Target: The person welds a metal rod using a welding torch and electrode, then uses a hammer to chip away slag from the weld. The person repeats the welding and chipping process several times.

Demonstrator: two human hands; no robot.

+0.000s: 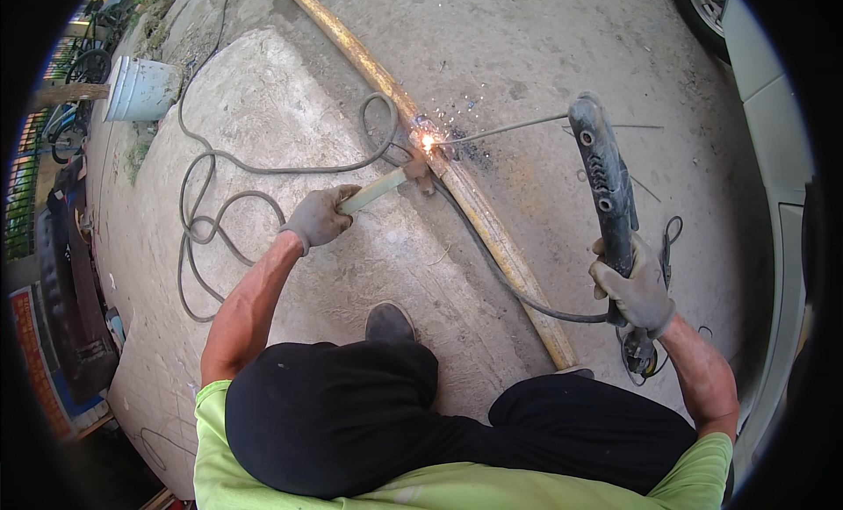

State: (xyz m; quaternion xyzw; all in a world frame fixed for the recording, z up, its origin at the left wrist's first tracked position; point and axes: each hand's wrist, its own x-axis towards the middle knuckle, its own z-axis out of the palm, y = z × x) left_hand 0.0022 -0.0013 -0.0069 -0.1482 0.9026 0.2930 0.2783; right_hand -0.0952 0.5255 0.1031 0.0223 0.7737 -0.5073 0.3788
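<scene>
My gloved left hand (320,219) is closed on a pale green handle (376,190) whose rusty head (416,170) meets a long rusty yellow pipe (490,240) lying diagonally across the concrete. My gloved right hand (635,286) is wrapped round a black welding electrode holder (597,165), held upright. From the holder a thin electrode rod (509,127) reaches left to the pipe, where a bright arc (428,141) glows and throws small sparks. A grey cable (555,313) runs from beside my right hand under the pipe area and loops in coils on the ground to the left.
A white bucket (142,89) and assorted clutter line the left side. A light-coloured vehicle (753,97) with a wheel (702,8) stands along the right. A thin rod (646,189) lies near the holder. My feet and dark-clad knees are at the bottom.
</scene>
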